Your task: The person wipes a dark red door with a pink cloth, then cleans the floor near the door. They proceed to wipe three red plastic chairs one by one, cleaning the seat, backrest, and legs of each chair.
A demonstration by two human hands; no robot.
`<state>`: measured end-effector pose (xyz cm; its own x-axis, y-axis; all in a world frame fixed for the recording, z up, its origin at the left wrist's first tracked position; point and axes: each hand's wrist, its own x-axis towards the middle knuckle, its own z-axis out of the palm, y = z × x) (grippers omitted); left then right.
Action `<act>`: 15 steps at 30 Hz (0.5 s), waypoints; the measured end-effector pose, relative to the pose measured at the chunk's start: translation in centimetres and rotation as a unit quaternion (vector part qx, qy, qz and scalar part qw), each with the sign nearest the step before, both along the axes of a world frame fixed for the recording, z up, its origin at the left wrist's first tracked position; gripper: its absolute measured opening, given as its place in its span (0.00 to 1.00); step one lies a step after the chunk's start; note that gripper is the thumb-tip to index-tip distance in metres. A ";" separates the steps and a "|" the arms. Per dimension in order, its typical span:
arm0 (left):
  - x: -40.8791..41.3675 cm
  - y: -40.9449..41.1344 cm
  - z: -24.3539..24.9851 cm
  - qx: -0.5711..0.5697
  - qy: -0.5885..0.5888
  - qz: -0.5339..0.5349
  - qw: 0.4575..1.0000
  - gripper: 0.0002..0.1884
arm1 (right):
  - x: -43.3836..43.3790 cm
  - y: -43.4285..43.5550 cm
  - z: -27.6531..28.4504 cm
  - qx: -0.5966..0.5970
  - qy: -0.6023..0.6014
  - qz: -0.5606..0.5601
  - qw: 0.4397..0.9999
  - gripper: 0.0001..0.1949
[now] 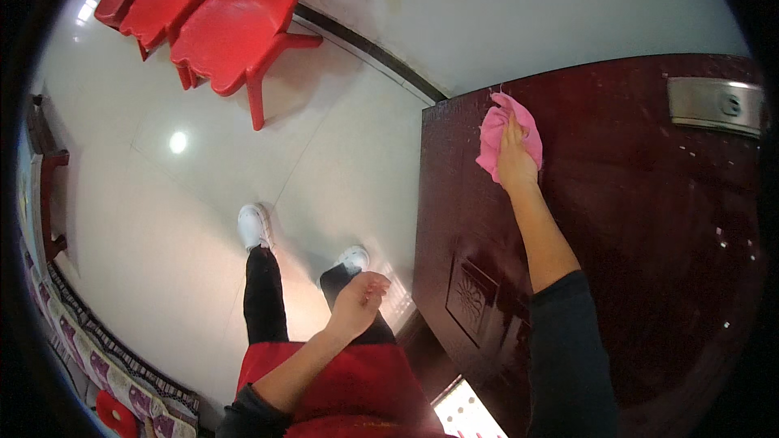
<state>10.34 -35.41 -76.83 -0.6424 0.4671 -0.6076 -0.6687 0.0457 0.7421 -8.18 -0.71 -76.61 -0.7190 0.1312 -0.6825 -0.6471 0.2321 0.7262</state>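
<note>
My right hand (pixel 516 155) presses a crumpled pink cloth (pixel 529 123) flat against a dark red-brown wooden door (pixel 590 194), close to the door's far edge. Part of the cloth is hidden beneath the palm and fingers. My left hand (pixel 360 303) hangs in front of my red apron (pixel 341 377), its fingers curled loosely, and I see nothing in it. A metal lock plate (pixel 715 104) is fixed to the door, to the right of the cloth. Lower on the door is a carved square panel (pixel 471 299).
Several red plastic chairs (pixel 225 30) stand along the white wall (pixel 548 6) at the upper left. Glossy tiles cover the floor (pixel 182 207). At the left rim are a wooden furniture leg (pixel 55 194) and a seat with a patterned cover (pixel 103 365) and a red cushion (pixel 115 415).
</note>
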 end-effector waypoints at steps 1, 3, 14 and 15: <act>-0.3 0.0 -1.6 -0.002 -0.001 -0.004 1.000 0.09 | 0.0 -0.4 -1.3 0.022 -0.027 0.004 0.999 0.35; -0.7 0.0 -5.0 0.000 -0.003 -0.018 1.000 0.08 | 0.3 0.9 -5.3 0.018 -0.001 0.023 1.000 0.36; -4.9 0.5 -21.3 0.089 -0.090 0.027 0.992 0.12 | -2.3 3.6 -23.2 -0.152 0.183 -0.088 0.967 0.42; -5.7 0.6 -22.3 0.100 -0.090 0.033 0.990 0.12 | -2.5 3.0 -24.3 -0.180 0.179 -0.128 0.959 0.42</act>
